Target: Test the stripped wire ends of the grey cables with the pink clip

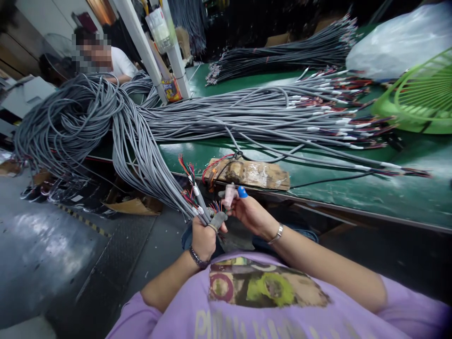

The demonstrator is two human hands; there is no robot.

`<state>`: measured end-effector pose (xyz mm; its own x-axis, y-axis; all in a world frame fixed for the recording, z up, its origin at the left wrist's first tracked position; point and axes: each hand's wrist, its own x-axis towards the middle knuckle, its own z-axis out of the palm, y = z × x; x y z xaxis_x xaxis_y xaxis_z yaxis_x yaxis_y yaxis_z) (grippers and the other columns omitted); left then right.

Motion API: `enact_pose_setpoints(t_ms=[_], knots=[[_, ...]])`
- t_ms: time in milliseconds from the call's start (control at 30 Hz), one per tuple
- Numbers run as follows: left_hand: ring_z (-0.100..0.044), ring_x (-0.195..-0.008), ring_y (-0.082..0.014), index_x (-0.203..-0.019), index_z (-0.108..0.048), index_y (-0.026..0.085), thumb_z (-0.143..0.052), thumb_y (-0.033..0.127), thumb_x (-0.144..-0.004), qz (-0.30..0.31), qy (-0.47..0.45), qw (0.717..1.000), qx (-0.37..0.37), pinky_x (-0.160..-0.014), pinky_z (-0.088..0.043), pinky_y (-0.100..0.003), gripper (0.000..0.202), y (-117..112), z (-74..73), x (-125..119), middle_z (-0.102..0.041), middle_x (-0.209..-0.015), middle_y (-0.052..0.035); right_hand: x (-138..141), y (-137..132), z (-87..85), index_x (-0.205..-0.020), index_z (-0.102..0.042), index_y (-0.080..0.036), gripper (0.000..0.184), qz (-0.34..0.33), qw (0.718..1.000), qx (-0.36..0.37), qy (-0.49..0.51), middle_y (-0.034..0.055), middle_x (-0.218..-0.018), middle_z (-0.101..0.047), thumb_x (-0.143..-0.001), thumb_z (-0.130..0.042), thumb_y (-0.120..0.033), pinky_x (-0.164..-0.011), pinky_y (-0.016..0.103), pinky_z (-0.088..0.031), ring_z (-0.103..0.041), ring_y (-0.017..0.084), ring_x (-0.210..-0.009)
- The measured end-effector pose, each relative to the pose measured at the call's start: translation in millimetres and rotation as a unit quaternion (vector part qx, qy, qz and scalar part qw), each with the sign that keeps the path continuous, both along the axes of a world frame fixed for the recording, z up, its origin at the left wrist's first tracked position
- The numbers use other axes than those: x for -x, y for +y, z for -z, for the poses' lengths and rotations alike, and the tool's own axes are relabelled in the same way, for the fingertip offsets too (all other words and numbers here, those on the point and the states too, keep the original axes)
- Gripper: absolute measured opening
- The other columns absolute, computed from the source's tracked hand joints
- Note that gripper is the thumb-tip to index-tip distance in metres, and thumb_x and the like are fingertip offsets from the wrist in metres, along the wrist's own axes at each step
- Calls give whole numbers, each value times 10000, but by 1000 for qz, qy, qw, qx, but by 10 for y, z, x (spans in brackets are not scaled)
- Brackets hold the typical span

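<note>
My left hand (204, 237) is closed round a thick bunch of grey cables (148, 165) near their stripped ends, where red, blue and other coloured wires (188, 175) stick up. Its thumb wears a grey finger cot. My right hand (247, 209) sits just to the right, fingers pinched at the loose coloured wire tips (216, 205). That hand wears a blue fingertip cover and a pale one. The cable bunch runs up and left over the green table (353, 193) edge.
Large heaps of grey cables (247, 115) cover the green table, with more piled at left (63, 122). A taped cardboard block (250, 173) with red wires lies at the table edge. A green basket (420, 94) and plastic bag (399, 40) stand right. Another person (106, 59) sits far left.
</note>
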<state>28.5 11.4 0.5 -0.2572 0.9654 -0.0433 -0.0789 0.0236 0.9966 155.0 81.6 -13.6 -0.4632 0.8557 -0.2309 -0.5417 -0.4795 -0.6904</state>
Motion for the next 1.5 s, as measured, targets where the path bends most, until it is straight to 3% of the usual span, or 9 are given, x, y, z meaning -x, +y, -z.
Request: enact_pose_setpoints(t_ms=[133,300,433,500,600,900,1067,1267,1500], knots=[[-517,-457,-111,-503,-583,179,-669,352,-797,-6,18,1000,6,-560,-427,-252,351,-70,34,42,-575,-462,11,-102,-86,4,-793,-683,-164,558,-53,998,7,-14,47,-758,-655,-612,-719,-691,-600,254,-470,-556,128,-644],[-542,-491,-126,-523,-601,178,-648,364,-820,5,47,999,-3,-562,-438,-262,354,-112,42,70,-597,-502,-4,-135,-237,-108,-736,-644,-174,355,-76,991,-73,-77,-8,-641,-625,-637,-821,-466,-547,242,-397,-489,96,-544],[-539,-502,-129,-545,-630,170,-682,390,-794,84,81,993,0,-554,-437,-266,335,-97,-63,89,-615,-530,-17,-106,-263,-203,-708,-614,-177,313,-94,979,-149,-105,-9,-582,-627,-697,-779,-444,-548,260,-395,-546,123,-525],[-528,-485,-127,-554,-644,164,-729,411,-746,130,91,987,12,-533,-430,-264,324,-84,-110,101,-617,-526,-17,-98,-255,-210,-710,-596,-182,327,-114,975,-156,-111,-11,-572,-630,-710,-759,-464,-545,271,-416,-564,132,-500],[-523,-482,-123,-528,-646,159,-731,430,-743,147,87,985,7,-533,-424,-261,357,-76,-102,118,-609,-508,-17,-96,-247,-200,-710,-566,-185,357,-127,971,-158,-123,-12,-556,-637,-713,-742,-494,-529,268,-421,-570,135,-485],[-577,-544,-143,-572,-701,165,-680,388,-807,54,22,998,-28,-598,-453,-270,324,-70,101,102,-645,-526,-25,-108,-244,-283,-631,-548,-187,413,-83,974,-140,-155,-20,-537,-609,-632,-784,-525,-543,255,-416,-531,123,-525],[-589,-546,-143,-597,-716,171,-697,342,-792,31,-21,999,-35,-628,-469,-276,260,-58,56,65,-650,-527,-17,-165,-195,-136,-630,-607,-167,377,-67,980,-117,-144,-33,-554,-560,-603,-830,-470,-538,224,-399,-468,90,-528],[-565,-506,-124,-592,-712,172,-709,322,-771,28,-54,998,-27,-584,-441,-256,233,-13,-40,23,-634,-504,-6,-142,15,26,-761,-663,-177,435,-51,998,41,-18,21,-705,-641,-729,-685,-610,-595,240,-491,-565,115,-622],[-508,-479,-109,-516,-664,167,-698,303,-778,41,-32,999,-14,-565,-407,-256,297,36,-70,-34,-597,-466,-2,-7,98,-13,-839,-718,-168,382,-33,999,31,27,21,-718,-672,-730,-735,-534,-569,220,-483,-585,111,-635]])
